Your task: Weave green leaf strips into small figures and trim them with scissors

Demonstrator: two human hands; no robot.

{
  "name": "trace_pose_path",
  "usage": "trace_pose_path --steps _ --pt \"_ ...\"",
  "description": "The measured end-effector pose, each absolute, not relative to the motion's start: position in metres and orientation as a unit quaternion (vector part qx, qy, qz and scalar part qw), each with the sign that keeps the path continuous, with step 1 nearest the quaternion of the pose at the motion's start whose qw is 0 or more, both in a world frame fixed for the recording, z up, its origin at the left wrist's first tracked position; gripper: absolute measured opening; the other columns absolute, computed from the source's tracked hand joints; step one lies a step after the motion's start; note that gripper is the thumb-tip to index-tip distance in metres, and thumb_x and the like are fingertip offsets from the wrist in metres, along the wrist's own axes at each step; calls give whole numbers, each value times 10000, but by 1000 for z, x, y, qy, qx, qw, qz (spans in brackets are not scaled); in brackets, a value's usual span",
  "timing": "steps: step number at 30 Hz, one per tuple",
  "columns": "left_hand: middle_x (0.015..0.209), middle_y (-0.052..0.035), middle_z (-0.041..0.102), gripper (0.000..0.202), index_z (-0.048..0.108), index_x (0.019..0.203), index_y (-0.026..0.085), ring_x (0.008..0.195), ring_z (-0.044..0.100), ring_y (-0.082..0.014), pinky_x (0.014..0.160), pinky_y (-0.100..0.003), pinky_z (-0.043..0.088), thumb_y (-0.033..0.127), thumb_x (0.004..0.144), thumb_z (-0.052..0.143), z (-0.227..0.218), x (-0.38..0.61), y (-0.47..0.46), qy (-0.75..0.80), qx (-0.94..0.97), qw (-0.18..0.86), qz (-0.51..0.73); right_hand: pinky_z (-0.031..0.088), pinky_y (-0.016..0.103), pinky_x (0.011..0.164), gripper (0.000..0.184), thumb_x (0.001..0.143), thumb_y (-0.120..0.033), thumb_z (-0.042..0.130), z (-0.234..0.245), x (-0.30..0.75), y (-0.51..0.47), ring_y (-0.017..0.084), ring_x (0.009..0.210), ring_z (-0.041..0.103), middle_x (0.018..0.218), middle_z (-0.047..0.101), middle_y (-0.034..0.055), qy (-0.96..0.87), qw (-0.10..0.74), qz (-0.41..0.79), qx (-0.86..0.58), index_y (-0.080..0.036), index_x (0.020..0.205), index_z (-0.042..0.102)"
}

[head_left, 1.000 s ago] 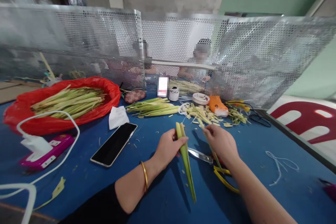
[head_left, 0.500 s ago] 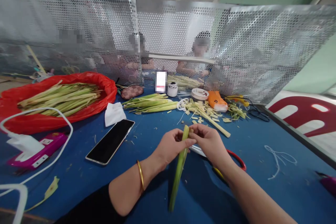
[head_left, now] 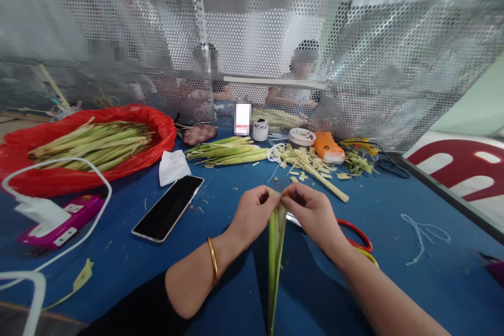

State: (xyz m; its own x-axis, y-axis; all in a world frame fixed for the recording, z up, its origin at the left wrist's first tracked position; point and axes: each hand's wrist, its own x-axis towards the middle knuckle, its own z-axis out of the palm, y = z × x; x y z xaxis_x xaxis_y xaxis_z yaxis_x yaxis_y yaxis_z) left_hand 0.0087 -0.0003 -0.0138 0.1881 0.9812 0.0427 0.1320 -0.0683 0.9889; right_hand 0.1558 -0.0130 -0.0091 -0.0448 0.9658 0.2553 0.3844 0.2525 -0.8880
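Observation:
A long green leaf stalk [head_left: 274, 257] hangs down from my fingertips, its sides parted in a narrow fold. My left hand [head_left: 254, 215], with a gold bangle on the wrist, pinches its top end from the left. Close against it, my right hand [head_left: 313, 212] pinches the same end from the right, thumb and finger closed. Beneath my right hand and wrist lies a pair of scissors [head_left: 356, 236] with red and yellow handles, partly hidden. Further back sits a bunch of green stalks [head_left: 226, 152], beside a heap of cut scraps [head_left: 301, 160].
A red plastic bag [head_left: 163, 126] of leaves stands at left. Nearer are a black phone [head_left: 169, 210], a tissue [head_left: 173, 168] and a purple power strip [head_left: 84, 215] with a white cable. A tape roll [head_left: 302, 137] and orange packet [head_left: 328, 147] sit before the perforated metal screen [head_left: 252, 26]; people sit behind it.
The stalk has turned more upright, and its fold has spread wider at the top. Both hands have drawn together at its upper end. More of the scissors' handles shows.

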Motion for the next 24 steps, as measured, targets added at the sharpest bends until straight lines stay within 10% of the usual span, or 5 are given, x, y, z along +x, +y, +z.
trace_pose_path --steps 18,24 --pt "642 -7 595 227 628 675 164 615 505 -133 561 -225 397 321 807 531 -16 9 0 482 610 441 449 440 272 653 143 873 -226 525 -6 153 -21 166 689 570 735 630 24 -754 429 119 -482 -214 747 591" --pt "680 -10 632 202 637 710 171 642 539 -141 592 -232 399 303 814 524 -14 9 -2 491 606 426 459 412 258 546 108 802 -303 608 -10 149 -17 147 580 499 641 566 -13 -662 453 282 -527 -210 758 575"
